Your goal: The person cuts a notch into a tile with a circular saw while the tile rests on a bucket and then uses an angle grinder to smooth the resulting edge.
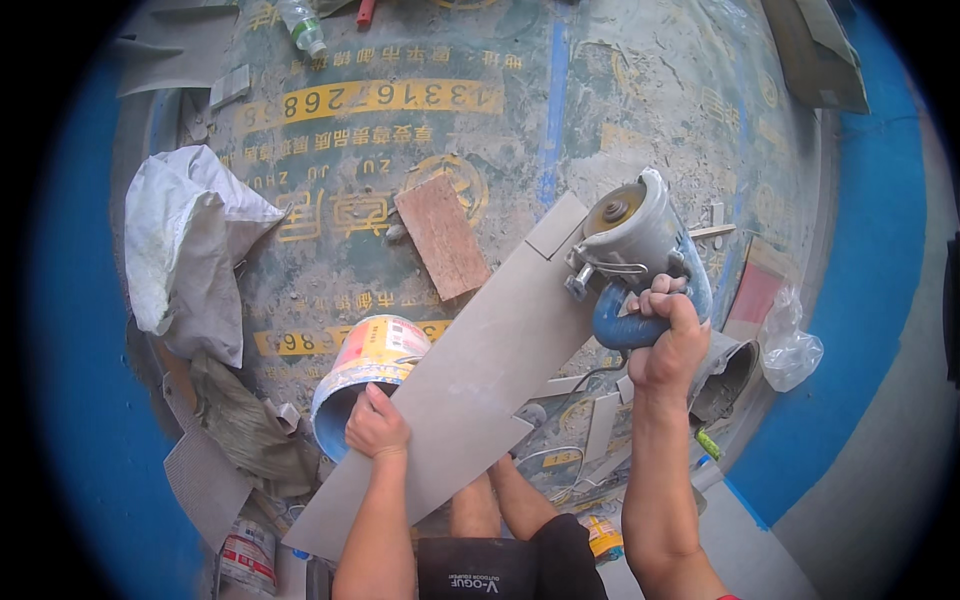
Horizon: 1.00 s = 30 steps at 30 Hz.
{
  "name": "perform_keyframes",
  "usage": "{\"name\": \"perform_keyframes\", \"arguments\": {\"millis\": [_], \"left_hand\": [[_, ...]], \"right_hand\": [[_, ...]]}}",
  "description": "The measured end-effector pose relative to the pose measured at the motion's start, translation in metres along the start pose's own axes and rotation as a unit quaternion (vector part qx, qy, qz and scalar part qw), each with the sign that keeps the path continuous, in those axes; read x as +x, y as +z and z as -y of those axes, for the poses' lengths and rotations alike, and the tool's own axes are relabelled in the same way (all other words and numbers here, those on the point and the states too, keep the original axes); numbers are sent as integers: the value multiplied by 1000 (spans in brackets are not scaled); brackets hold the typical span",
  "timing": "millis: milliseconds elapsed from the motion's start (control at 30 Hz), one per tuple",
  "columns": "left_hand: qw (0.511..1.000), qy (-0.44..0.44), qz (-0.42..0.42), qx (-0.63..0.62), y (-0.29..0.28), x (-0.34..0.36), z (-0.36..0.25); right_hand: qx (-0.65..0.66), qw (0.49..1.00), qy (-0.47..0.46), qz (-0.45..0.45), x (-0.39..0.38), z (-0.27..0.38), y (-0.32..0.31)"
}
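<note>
A long light-grey tile (470,370) slants from lower left to upper right in front of me. Dark cut lines mark off a small piece at its far end, and its right edge has a notch low down. My left hand (378,425) grips the tile's left edge, beside a paint-smeared bucket (375,350) that is partly under the tile. Closed around the blue handle of a handheld tile-cutting saw (640,235) is my right hand (672,345). The saw sits at the tile's far right edge, its round guard facing up; where the blade meets the tile is hidden.
A reddish board (443,237) lies beyond the tile. White sacking (190,240) is heaped at left, with a tile offcut (207,485) below it. On the right are a tipped bucket (725,375) and a clear plastic bag (790,340). A bottle (303,28) lies at the far side.
</note>
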State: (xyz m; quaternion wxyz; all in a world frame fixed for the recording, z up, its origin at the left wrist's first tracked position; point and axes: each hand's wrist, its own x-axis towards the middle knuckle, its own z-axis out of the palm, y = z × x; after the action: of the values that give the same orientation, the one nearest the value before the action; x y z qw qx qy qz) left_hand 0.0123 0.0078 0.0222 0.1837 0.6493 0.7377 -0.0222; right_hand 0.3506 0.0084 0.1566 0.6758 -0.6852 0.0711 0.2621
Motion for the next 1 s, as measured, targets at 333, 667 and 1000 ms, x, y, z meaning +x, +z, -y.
{"name": "perform_keyframes", "arguments": {"millis": [333, 667, 1000], "left_hand": [[1000, 0, -9, 3, 0, -1, 0], [1000, 3, -6, 4, 0, 0, 1], [1000, 8, -3, -7, -1, 0, 1]], "right_hand": [[-12, 1000, 2, -13, -2, -2, 1], [-21, 1000, 4, -2, -1, -4, 0], [-27, 999, -1, -20, -5, -3, 7]]}}
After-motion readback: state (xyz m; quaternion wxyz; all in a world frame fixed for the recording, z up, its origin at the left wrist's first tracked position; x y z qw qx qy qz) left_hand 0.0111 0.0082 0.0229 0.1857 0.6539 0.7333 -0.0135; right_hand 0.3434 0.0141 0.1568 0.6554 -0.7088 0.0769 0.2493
